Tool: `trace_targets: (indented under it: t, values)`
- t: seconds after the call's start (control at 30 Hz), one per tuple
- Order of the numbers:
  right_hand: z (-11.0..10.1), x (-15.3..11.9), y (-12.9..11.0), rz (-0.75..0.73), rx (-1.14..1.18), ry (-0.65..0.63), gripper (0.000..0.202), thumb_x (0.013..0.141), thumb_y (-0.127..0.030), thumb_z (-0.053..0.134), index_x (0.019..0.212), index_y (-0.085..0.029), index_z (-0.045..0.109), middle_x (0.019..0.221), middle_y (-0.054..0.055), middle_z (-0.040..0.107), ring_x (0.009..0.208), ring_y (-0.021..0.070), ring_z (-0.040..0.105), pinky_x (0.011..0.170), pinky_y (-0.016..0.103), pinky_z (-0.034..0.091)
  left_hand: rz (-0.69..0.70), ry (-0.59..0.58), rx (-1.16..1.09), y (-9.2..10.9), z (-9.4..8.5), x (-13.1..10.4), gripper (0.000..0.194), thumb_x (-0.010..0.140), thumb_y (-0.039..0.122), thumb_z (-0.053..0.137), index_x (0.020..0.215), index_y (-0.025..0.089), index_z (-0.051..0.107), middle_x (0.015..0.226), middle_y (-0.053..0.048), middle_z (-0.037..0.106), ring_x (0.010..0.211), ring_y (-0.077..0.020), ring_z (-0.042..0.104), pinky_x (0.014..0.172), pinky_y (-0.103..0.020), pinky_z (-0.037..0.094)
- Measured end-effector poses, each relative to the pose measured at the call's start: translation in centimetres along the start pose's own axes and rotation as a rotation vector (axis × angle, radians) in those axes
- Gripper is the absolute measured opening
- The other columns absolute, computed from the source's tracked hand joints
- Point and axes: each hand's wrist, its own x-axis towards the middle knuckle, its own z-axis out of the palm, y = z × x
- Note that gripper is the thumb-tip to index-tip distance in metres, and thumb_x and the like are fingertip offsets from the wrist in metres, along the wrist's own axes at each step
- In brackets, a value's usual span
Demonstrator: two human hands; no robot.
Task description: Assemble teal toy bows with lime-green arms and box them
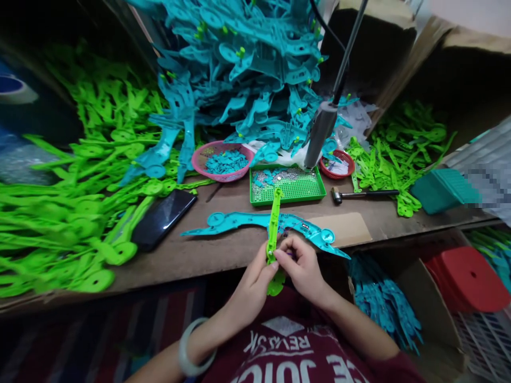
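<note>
A long green plastic part (274, 221) stands out from between my hands, close to my body at the table's front edge. My left hand (255, 282) is closed round its lower portion. At the same spot my right hand (301, 266) pinches with thumb and fingers against the part; anything small between those fingertips is hidden. Behind the green part a long curved blue plastic part (235, 221) lies across the table. A green tray (303, 186) with small metal pieces and blue bits sits just beyond it, under a hanging grey electric screwdriver (320, 133).
Green parts (59, 229) heap up at left beside a black phone (163, 219). Blue parts (255, 58) pile high at the back. Pink basket (199, 167), red basket (339, 173) and hammer (359, 195) lie beyond my hands. A red stool (471, 276) stands lower right.
</note>
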Motion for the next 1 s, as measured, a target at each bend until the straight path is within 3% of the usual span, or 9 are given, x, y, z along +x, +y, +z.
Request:
trace_targets:
  t: [0.23, 0.43, 0.6, 0.7, 0.83, 1.0]
  values:
    - [0.6, -0.2, 0.3, -0.028, 0.180, -0.011, 0.024, 0.090, -0.040, 0.061, 0.079, -0.022, 0.051, 0.066, -0.005, 0.047, 0.053, 0.0083, 0.040, 0.051, 0.023, 0.035, -0.022, 0.012, -0.180, -0.3, -0.4, 0.0, 0.052, 0.092, 0.043, 0.055, 0.139, 0.023, 0.058, 0.143, -0.006, 0.060, 0.135, -0.0280, 0.051, 0.117, -0.039, 0.036]
    - [0.6, -0.1, 0.1, -0.228, -0.122, 0.088, 0.019, 0.087, -0.028, 0.063, 0.073, -0.021, 0.053, 0.067, -0.003, 0.052, 0.060, 0.0102, 0.046, 0.058, 0.024, 0.038, -0.014, 0.021, -0.223, 0.1, -0.1, 0.0, 0.052, 0.092, 0.048, 0.057, 0.136, 0.021, 0.061, 0.140, -0.007, 0.063, 0.132, -0.0280, 0.054, 0.116, -0.038, 0.039]
    - [0.8, -0.3, -0.1, -0.298, -0.219, 0.094, 0.020, 0.088, -0.024, 0.062, 0.071, -0.021, 0.053, 0.065, -0.003, 0.051, 0.058, 0.0101, 0.047, 0.055, 0.024, 0.037, -0.026, 0.105, -0.197, 0.0, 0.2, 0.1, 0.051, 0.092, 0.058, 0.058, 0.123, 0.018, 0.069, 0.126, -0.010, 0.070, 0.121, -0.0272, 0.060, 0.112, -0.039, 0.043]
    - [0.4, 0.0, 0.1, -0.299, -0.191, 0.064, 0.015, 0.090, -0.027, 0.062, 0.077, -0.021, 0.057, 0.069, -0.002, 0.056, 0.061, 0.0118, 0.051, 0.056, 0.025, 0.040, -0.015, 0.129, -0.212, 0.1, 0.1, 0.2, 0.046, 0.091, 0.056, 0.063, 0.115, 0.017, 0.071, 0.101, -0.007, 0.073, 0.096, -0.0221, 0.066, 0.096, -0.036, 0.053]
    - [-3.2, 1.5, 2.1, -0.342, -0.309, 0.177, 0.010, 0.092, -0.030, 0.061, 0.090, -0.021, 0.063, 0.085, 0.003, 0.065, 0.079, 0.0172, 0.060, 0.071, 0.030, 0.049, -0.063, 0.206, -0.413, 0.7, -0.6, 0.5, 0.045, 0.085, 0.054, 0.072, 0.109, 0.017, 0.067, 0.066, 0.004, 0.060, 0.062, -0.0134, 0.059, 0.076, -0.033, 0.058]
    - [-10.3, 2.9, 5.1, -0.402, -0.651, 0.124, 0.012, 0.094, -0.029, 0.058, 0.090, -0.020, 0.065, 0.086, 0.007, 0.065, 0.082, 0.0202, 0.062, 0.075, 0.035, 0.051, -0.157, 0.283, -0.524, 1.5, -2.1, -0.4, 0.046, 0.075, 0.050, 0.082, 0.099, 0.014, 0.066, 0.060, 0.005, 0.058, 0.057, -0.0122, 0.059, 0.071, -0.034, 0.059]
